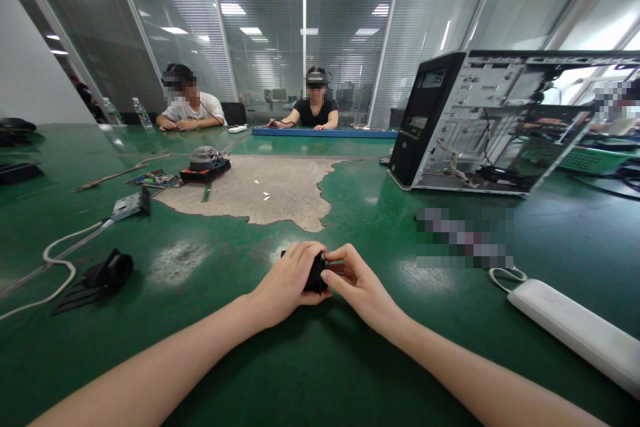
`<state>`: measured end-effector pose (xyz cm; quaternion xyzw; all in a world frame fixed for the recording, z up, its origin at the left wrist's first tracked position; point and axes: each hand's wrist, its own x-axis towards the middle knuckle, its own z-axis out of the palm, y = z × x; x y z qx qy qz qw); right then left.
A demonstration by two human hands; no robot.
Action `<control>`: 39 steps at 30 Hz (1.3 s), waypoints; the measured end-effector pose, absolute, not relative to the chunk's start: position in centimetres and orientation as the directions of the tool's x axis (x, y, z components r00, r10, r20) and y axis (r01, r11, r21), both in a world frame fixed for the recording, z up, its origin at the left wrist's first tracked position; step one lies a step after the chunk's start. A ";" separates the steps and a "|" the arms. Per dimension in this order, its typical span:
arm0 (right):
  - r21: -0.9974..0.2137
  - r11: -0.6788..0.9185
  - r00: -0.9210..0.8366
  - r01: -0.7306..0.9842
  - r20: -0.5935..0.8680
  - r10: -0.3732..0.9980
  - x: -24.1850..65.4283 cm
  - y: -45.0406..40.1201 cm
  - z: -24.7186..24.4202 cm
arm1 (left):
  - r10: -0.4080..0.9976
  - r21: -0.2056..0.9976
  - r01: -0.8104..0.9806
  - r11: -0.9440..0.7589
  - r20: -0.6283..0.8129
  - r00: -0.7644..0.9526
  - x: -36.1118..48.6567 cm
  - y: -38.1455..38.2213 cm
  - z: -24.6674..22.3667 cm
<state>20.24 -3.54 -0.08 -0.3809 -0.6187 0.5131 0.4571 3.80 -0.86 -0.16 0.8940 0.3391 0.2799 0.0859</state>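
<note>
Green, shiny paint covers the wide, flat table (320,380), and a big, ragged, pale brown patch (295,190) shows bare in its middle. Next in size is the tall black and silver metal computer case (467,140) on the right, with its side open and thin wires (450,157) inside. Nearer, also on the right, lies a long, white, smooth plastic bar (575,330) with a thin white cord (510,273) at its end.

The bare left hand (287,277) is curled over a small, chunky, black block (315,277), with the fingers on top and the thumb down low at the near side. The bare right hand (353,273) is on the other side, and its thumb and pointing finger pinch the block's right edge. The block is right in front of the person, between the two hands, over the near part of the table. I cannot tell if it touches the table.

I think the step now is close finger work: one hand grips the block, and the other works at its edge. The next move seems to call for a firm left hand and a soft, careful pinch from the right. If the block turns, the right fingers could slip off.
</note>
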 end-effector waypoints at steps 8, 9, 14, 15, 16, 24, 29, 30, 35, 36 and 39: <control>-0.982 0.185 -0.310 0.041 0.164 0.936 20.3 -3.4 -0.2 | 0.657 0.352 0.556 -0.753 0.435 0.615 3.8 -0.9 -0.1; -0.980 0.200 -0.326 0.013 0.184 0.927 20.3 -3.4 -0.2 | 0.660 0.352 0.558 -0.751 0.429 0.617 3.7 -0.9 -0.1; -0.972 0.232 -0.343 -0.044 0.233 0.910 20.7 -3.4 0.0 | 0.663 0.351 0.562 -0.749 0.416 0.623 3.7 -0.8 -0.1; -0.975 0.220 -0.331 -0.033 0.219 0.918 20.9 -3.3 0.1 | 0.665 0.353 0.564 -0.746 0.417 0.619 3.7 -0.8 -0.1; -0.978 0.207 -0.311 -0.019 0.202 0.929 21.2 -3.2 0.2 | 0.670 0.357 0.568 -0.742 0.419 0.613 3.7 -0.8 -0.1; -0.997 0.076 -0.234 0.006 0.073 0.970 21.8 -2.7 1.0 | 0.681 0.359 0.579 -0.732 0.424 0.597 3.5 -0.9 0.0; -0.998 0.021 -0.260 0.054 0.006 0.966 20.3 -2.5 0.8 | 0.658 0.355 0.555 -0.752 0.426 0.620 3.6 -1.1 -0.1; -0.997 0.015 -0.247 0.075 -0.004 0.969 20.1 -2.5 0.8 | 0.658 0.354 0.554 -0.753 0.429 0.619 3.6 -1.1 -0.1; -0.983 0.163 -0.272 0.089 0.133 0.953 19.9 -3.4 0.4 | 0.639 0.331 0.548 -0.768 0.441 0.630 3.5 -1.1 -0.2; -0.980 0.186 -0.284 0.074 0.159 0.946 19.9 -3.6 0.3 | 0.632 0.322 0.545 -0.774 0.443 0.636 3.4 -1.1 -0.2; -0.956 0.277 -0.302 0.095 0.237 0.923 19.8 -4.2 0.2 | 0.622 0.308 0.542 -0.782 0.439 0.649 3.3 -1.2 -0.1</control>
